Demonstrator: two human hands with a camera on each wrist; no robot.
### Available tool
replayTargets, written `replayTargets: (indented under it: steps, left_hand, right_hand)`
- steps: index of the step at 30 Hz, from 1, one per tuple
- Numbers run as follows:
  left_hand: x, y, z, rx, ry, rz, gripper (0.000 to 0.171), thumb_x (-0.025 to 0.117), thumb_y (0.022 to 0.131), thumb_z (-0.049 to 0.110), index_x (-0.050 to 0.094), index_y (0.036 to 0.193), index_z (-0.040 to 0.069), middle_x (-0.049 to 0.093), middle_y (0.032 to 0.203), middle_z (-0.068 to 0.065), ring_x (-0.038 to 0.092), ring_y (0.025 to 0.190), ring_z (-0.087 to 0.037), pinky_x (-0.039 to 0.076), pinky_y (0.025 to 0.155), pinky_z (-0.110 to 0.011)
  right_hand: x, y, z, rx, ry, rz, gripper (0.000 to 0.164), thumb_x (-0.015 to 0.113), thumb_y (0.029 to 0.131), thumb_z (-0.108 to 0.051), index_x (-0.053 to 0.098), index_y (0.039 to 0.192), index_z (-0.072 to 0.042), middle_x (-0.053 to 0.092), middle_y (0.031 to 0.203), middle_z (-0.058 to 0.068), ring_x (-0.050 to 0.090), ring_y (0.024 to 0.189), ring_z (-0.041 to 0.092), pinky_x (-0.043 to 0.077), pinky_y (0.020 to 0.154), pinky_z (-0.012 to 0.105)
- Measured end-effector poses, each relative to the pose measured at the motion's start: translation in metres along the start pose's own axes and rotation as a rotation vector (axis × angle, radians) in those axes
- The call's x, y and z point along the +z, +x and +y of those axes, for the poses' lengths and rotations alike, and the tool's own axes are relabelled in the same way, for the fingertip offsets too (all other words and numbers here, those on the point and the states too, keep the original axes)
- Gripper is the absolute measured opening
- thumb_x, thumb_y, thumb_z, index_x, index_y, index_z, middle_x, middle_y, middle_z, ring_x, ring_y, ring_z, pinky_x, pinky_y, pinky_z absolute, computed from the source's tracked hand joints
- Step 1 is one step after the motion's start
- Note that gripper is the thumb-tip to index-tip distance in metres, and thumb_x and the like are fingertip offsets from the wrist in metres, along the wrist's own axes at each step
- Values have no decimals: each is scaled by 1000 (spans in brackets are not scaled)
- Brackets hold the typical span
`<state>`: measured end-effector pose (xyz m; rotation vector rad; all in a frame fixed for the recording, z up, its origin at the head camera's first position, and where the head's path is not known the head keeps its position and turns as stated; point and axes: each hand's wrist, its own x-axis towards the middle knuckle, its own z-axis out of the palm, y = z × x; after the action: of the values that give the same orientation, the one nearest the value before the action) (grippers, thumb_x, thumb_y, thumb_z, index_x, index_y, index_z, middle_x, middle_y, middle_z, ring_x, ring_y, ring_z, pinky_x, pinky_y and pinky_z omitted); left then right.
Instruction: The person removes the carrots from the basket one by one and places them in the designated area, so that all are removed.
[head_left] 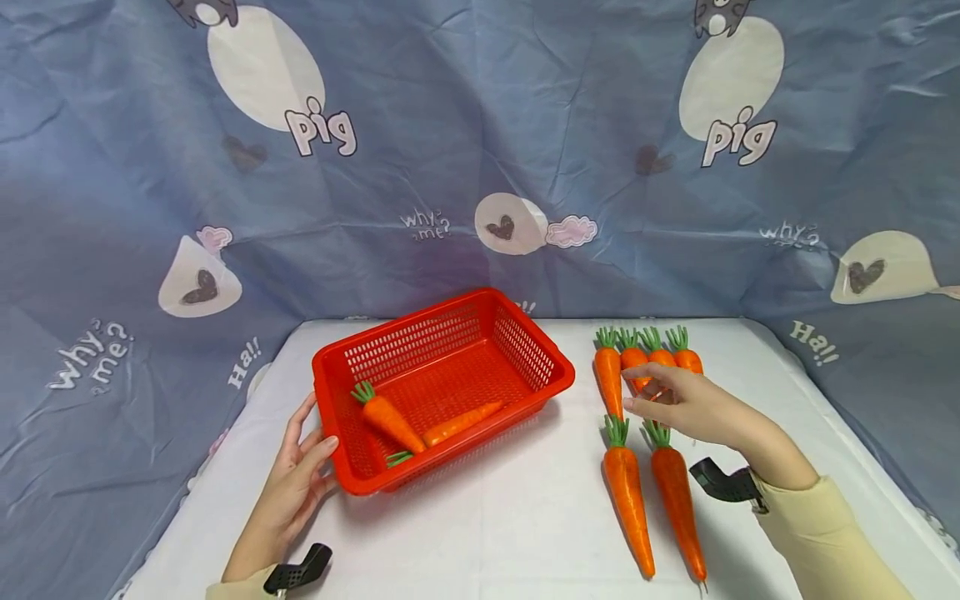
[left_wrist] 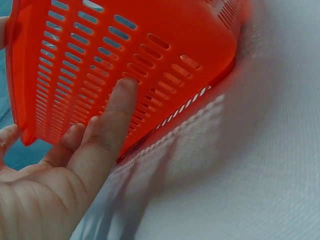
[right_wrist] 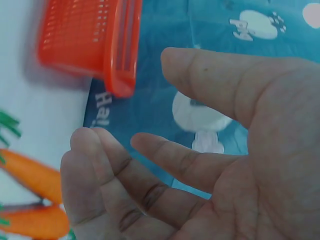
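Note:
A red plastic basket (head_left: 442, 321) with slotted walls stands on the left, turned at an angle. Inside lie two carrots with green tops, a thick carrot (head_left: 390, 421) and a slimmer carrot (head_left: 463, 422). My left hand (head_left: 288, 487) holds the basket's left end, thumb on the rim, other fingers against the slotted outer wall (left_wrist: 165, 85). Above the carrots on the right hovers my right hand (head_left: 693, 404), fingers loosely bent, nothing between thumb and fingers. Beneath and beyond it a back row of several carrots (head_left: 607, 371) is partly hidden by the hand.
Two long carrots, a left carrot (head_left: 628, 504) and a right carrot (head_left: 678, 504), lie in front of the back row, tips toward me. All rest on a white tablecloth (head_left: 510, 517). A blue printed curtain (head_left: 420, 158) closes off the back and sides.

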<state>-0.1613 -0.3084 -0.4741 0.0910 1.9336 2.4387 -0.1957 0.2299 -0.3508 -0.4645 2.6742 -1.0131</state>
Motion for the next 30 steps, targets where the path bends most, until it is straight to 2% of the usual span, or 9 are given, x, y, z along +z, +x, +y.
replayTargets:
  steps: [2, 7, 9, 14, 17, 21, 30]
  left_hand:
    - [0, 0, 0, 2, -5, -6, 77, 53, 111, 8, 15, 171, 39, 61, 148, 13, 70, 125, -10, 64, 93, -37]
    - [0, 1, 0, 6, 2, -1, 78, 53, 111, 8, 15, 171, 38, 61, 148, 12, 70, 124, -11, 64, 93, -37]
    - [-1, 2, 0, 5, 11, 5, 78, 54, 111, 8, 15, 171, 39, 61, 147, 12, 71, 123, -11, 64, 92, -38]
    - [-1, 2, -1, -7, 14, 12, 79, 55, 111, 9, 15, 171, 40, 61, 147, 12, 71, 122, -10, 65, 91, -38]
    - [-1, 2, 0, -9, 11, 15, 79, 55, 111, 8, 15, 171, 40, 61, 146, 12, 72, 121, -9, 65, 91, -38]
    - [-1, 1, 0, -5, 16, 17, 79, 55, 111, 9, 15, 171, 39, 61, 146, 12, 72, 121, -10, 65, 90, -38]
    - [1, 1, 0, 1, 19, 15, 78, 54, 111, 8, 15, 171, 38, 61, 147, 13, 71, 123, -9, 65, 90, -39]
  right_hand:
    - [1, 8, -7, -12, -5, -12, 62, 72, 104, -37, 55, 150, 0, 71, 120, 12, 67, 87, 16, 59, 75, 34]
    - [4, 31, -24, -54, -17, -44, 59, 72, 103, -36, 57, 147, -1, 72, 112, 11, 66, 82, 17, 58, 73, 33]
    - [5, 40, -31, -62, -22, -57, 58, 72, 103, -36, 57, 148, -2, 71, 109, 10, 65, 78, 19, 57, 67, 33]
    - [10, 63, -47, -70, -18, -102, 59, 71, 103, -35, 57, 148, 0, 72, 106, 11, 66, 78, 20, 58, 68, 34]
    - [15, 77, -55, -76, 14, -139, 59, 70, 104, -34, 56, 148, 2, 72, 106, 14, 70, 85, 20, 63, 79, 36]
    - [20, 93, -63, -54, 67, -188, 61, 71, 104, -35, 54, 151, 0, 72, 111, 14, 72, 95, 20, 65, 87, 38]
    - [37, 122, -85, -36, 122, -258, 58, 71, 103, -36, 55, 150, -7, 68, 94, 10, 66, 84, 22, 59, 81, 31]
